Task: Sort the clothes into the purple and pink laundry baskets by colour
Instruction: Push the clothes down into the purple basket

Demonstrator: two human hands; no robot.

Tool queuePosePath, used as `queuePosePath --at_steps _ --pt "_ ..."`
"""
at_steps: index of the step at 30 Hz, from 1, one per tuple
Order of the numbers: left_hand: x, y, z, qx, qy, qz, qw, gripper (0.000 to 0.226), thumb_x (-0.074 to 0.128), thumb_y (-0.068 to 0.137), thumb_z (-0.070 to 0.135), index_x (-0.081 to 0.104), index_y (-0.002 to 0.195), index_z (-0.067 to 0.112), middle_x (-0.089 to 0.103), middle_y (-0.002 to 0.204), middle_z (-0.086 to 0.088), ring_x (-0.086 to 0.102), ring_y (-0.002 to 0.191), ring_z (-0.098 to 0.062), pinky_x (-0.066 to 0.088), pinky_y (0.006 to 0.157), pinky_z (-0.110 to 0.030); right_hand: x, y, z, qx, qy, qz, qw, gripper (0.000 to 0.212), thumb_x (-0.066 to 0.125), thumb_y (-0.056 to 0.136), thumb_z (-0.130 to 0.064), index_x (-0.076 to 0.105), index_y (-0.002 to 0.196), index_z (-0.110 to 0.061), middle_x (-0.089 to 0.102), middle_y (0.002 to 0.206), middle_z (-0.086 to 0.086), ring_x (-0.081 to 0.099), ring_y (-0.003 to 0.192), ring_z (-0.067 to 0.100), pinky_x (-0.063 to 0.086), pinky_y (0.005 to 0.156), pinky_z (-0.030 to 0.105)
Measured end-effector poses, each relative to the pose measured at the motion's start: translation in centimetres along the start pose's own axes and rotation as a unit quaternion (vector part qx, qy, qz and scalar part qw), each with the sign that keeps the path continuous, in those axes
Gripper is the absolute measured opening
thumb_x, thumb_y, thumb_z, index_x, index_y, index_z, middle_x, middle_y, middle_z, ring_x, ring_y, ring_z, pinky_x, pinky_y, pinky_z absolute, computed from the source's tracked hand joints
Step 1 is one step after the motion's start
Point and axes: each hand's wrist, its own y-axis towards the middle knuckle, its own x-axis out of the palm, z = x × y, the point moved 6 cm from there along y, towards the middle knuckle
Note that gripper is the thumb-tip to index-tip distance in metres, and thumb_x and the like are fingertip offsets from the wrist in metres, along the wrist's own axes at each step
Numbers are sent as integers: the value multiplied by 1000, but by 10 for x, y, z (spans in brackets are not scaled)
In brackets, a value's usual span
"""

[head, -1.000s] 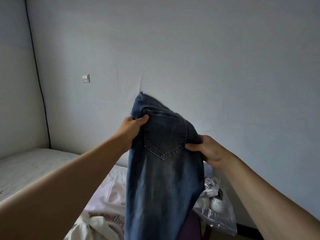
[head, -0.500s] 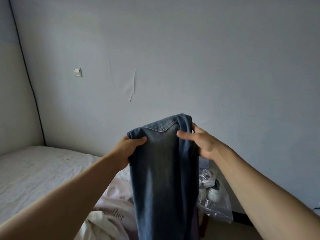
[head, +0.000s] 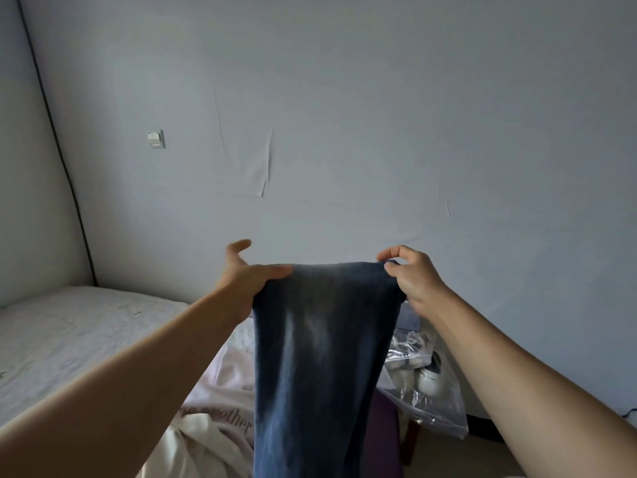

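Observation:
Blue jeans [head: 317, 367] hang folded in front of me, held up by their top edge. My left hand [head: 246, 276] grips the left corner with thumb on the front and fingers spread behind. My right hand [head: 410, 274] pinches the right corner. A sliver of something dark purple [head: 384, 432], perhaps the purple basket, shows behind the jeans at the lower right. A pale pink garment with lettering [head: 227, 412] and a cream one [head: 193, 446] lie on the bed below. No pink basket is in view.
A bed with a white quilted mattress [head: 76, 336] fills the left side. A clear plastic bag holding white shoes [head: 424, 384] rests against the grey wall at the right. A light switch [head: 156, 139] sits on the wall.
The jeans have dropped lower, the pocket and waistband have gone out of sight, and my hands have moved apart, stretching the top edge wider.

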Motion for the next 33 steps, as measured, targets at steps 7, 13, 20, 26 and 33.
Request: queuePosePath --at_steps 7,13,20,26,33 --pt "6 -7 3 159 443 9 882 22 64 77 1 71 95 10 61 85 -5 58 91 -25 38 67 -23 -8 -2 -21 -123 -193 51 972 22 40 94 -2 58 88 -12 52 71 0 38 52 12 28 43 15" --pt "18 0 19 184 363 -10 913 35 72 80 15 48 55 17 47 66 -3 45 66 -20 30 53 -26 -34 0 -11 -84 -271 145 948 22 41 96 -15 59 88 -5 64 90 12 56 82 32 45 70 35" --pt "51 -6 13 197 234 -39 951 22 67 83 10 50 69 8 47 63 -3 42 65 -20 34 60 -29 27 -22 -42 -219 -372 -111 895 49 60 87 -46 50 128 -22 50 134 0 39 129 22 22 112 44" --pt "36 -16 21 210 152 -28 965 17 74 80 17 62 81 7 59 69 0 53 66 -15 44 62 -26 55 -35 -40 -219 -280 -148 923 33 60 91 -27 36 69 -21 46 65 -7 49 71 20 32 59 26" --pt "-1 -29 -45 38 171 -92 980 20 80 72 9 65 82 17 69 86 -3 63 73 -12 50 62 -17 58 -19 -89 -281 -210 -51 935 44 59 93 -26 33 58 -18 38 52 -4 35 50 8 30 47 16"
